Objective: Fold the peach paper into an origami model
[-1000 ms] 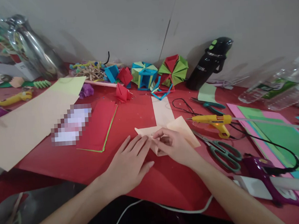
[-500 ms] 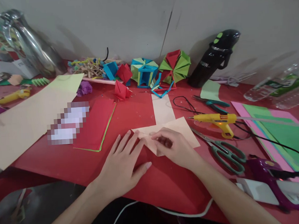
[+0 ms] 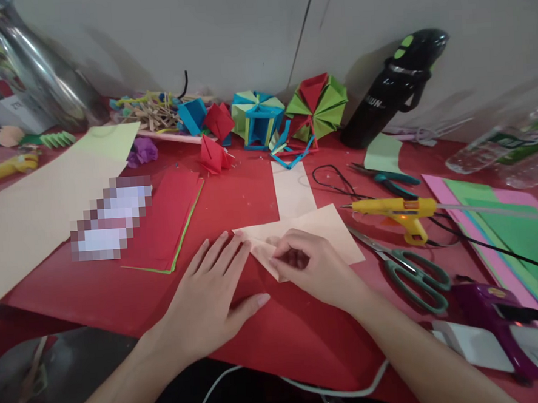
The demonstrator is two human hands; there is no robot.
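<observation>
A pale peach sheet of paper (image 3: 321, 232), partly folded, lies on the red table (image 3: 241, 197) in front of me. My left hand (image 3: 211, 296) rests flat on the table with fingers stretched out, the fingertips touching the paper's left corner. My right hand (image 3: 313, 265) is curled over the paper's near edge, its fingers pinching a fold. A narrow peach strip (image 3: 292, 188) lies just behind the sheet.
Green-handled scissors (image 3: 410, 272) and a yellow glue gun (image 3: 399, 209) lie right of the paper. A purple glue gun (image 3: 494, 309), coloured sheets (image 3: 517, 235), a black bottle (image 3: 398, 84), folded paper models (image 3: 291, 112), a red paper stack (image 3: 170, 220) and a large cream sheet (image 3: 36, 203) surround it.
The view has tipped slightly down and left. Both hands stay on the paper; the right fingers have closed a little tighter on the fold.
</observation>
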